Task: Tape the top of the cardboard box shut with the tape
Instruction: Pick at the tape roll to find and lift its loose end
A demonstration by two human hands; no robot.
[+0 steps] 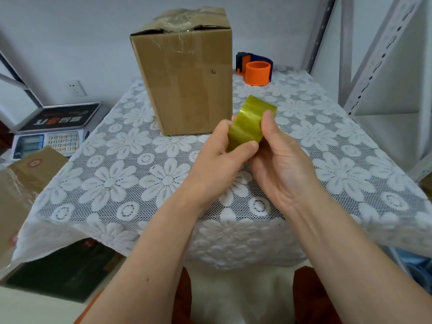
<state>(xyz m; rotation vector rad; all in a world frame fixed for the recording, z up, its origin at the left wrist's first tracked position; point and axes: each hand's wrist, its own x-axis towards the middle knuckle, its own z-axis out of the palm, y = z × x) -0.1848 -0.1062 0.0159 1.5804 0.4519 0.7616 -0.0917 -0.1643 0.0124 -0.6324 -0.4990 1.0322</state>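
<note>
**Tape roll in both hands, loose end not yet raised**

The roll of yellowish clear tape (pixel 251 123) sits between the two hands, held above the lace tablecloth (pixel 145 160) and just in front of the cardboard box (pixel 187 90). The left hand (pixel 217 160) closes on it from the near left side, its thumb lying across the lower edge of the roll and its fingertips wrapped round the far side. The right hand (pixel 278 160) grips from the right, thumb pressed on the outer face near the top; its other fingers are hidden behind the roll, so how they sit cannot be told.

This looks like the opening step: hunting for the free end of the tape. No strip hangs loose that can be seen. The next move calls for a fingernail to catch the end, a length to be peeled off, and the roll to be carried beyond the fingers to the box top, where the flaps stand rumpled and partly gaping under old clear film.

An orange and blue tape dispenser (pixel 256 71) stands empty past the right fingers, beside the box. Left of the left hand, off the table, a weighing scale (pixel 46 139) shows a keypad; the dark board above it bears printed characters, upside down and not legible. The box shows no readable label.
</note>
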